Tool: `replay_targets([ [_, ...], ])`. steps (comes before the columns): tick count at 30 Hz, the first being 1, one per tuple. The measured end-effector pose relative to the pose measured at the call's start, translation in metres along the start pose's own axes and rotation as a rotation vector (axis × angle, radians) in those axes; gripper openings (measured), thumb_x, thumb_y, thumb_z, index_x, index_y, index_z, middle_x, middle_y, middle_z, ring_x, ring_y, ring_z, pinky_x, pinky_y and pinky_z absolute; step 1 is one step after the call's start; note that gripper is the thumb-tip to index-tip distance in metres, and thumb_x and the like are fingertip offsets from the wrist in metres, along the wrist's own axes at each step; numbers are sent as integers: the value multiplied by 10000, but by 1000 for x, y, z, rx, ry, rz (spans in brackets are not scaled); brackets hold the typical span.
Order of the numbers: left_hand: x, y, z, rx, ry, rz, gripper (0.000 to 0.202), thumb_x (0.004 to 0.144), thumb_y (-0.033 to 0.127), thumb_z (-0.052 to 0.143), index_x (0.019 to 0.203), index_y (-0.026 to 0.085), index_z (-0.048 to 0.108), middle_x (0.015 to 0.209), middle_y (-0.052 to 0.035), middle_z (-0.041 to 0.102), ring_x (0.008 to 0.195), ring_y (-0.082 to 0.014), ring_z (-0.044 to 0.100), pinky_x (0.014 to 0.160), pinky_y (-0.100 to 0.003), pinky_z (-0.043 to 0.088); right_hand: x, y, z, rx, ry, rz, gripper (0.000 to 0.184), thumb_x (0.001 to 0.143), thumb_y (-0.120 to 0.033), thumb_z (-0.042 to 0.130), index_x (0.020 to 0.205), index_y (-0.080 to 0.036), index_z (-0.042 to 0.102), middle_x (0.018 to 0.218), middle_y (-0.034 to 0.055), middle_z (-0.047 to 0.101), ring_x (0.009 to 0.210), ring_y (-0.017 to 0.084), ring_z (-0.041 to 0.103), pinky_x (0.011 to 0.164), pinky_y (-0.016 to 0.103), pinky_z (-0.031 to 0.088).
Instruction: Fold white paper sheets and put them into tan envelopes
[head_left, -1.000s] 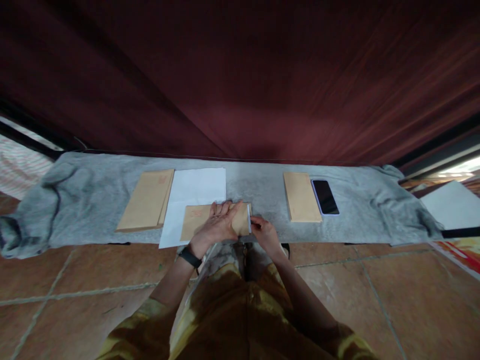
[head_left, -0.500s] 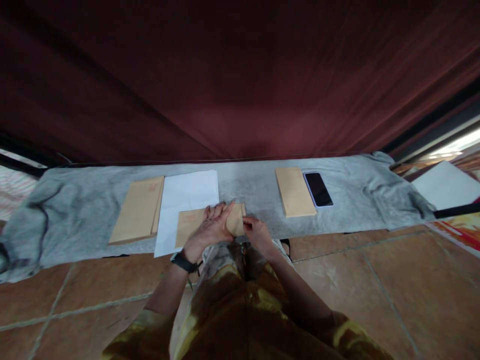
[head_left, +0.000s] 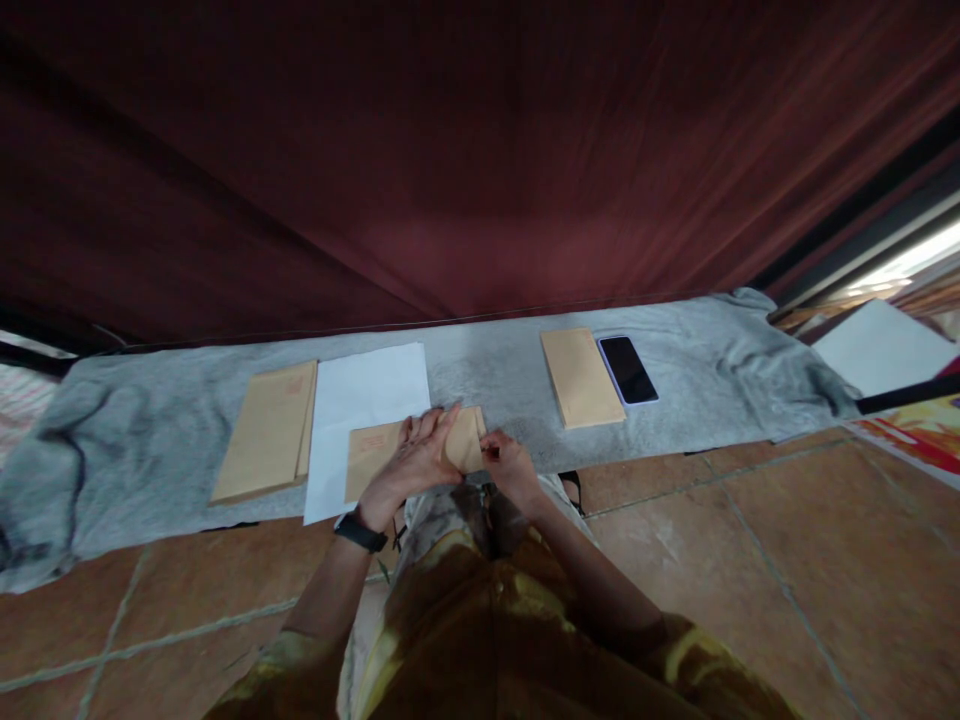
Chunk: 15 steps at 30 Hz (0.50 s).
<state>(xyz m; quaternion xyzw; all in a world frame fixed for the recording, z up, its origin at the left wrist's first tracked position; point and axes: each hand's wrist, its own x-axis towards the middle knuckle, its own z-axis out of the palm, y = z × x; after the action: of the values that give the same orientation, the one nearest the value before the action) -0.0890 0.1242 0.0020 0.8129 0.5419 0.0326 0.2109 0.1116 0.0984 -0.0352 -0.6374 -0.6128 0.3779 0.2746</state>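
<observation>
A brown paper envelope (head_left: pixel 466 440) lies crosswise in front of me, its left part over a stack of white paper (head_left: pixel 367 385). My left hand (head_left: pixel 420 455) rests flat on the envelope with its fingers spread. At the envelope's right end, my right hand (head_left: pixel 510 468) has its fingers pinched together at the edge, by the flap. Whether the flap itself is between those fingers is too small to make out. A black watch (head_left: pixel 361 532) is on my left wrist.
More brown envelopes (head_left: pixel 266 430) lie left of the white paper. Another stack of envelopes (head_left: pixel 581 375) and a phone (head_left: pixel 628 370) lie to the right. All rest on a narrow bench covered with grey cloth (head_left: pixel 712 370), before a dark red curtain (head_left: pixel 480 180).
The view has shifted and tilted slightly. My right hand stays at the envelope's right end, and my left hand still presses on it.
</observation>
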Motion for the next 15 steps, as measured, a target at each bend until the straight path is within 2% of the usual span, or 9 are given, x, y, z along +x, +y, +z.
replay_targets([
  [5,1,-2,1,7,-16,0,1214,639,426,807,1631,271,126,1543,-141,365,1473,-364,324,1231,-583,153,-1,0,-2,-27,-25,-7,223,840,-65,589,902,-223,735,897,19,759,842,165,697,780,227,483],
  [11,1,-5,4,44,-34,6,1041,650,414,831,1563,244,359,1600,-159,330,1513,-371,270,1243,-592,142,-6,-3,-3,-116,-46,-8,212,858,-85,601,931,-226,743,909,26,765,849,171,703,766,224,478],
  [15,-6,1,5,78,-54,-1,890,736,387,801,1532,256,426,1666,-157,269,1552,-365,205,1245,-614,129,-2,-3,-8,-163,-21,-5,204,902,-108,573,971,-216,732,934,45,751,852,175,697,767,229,471],
])
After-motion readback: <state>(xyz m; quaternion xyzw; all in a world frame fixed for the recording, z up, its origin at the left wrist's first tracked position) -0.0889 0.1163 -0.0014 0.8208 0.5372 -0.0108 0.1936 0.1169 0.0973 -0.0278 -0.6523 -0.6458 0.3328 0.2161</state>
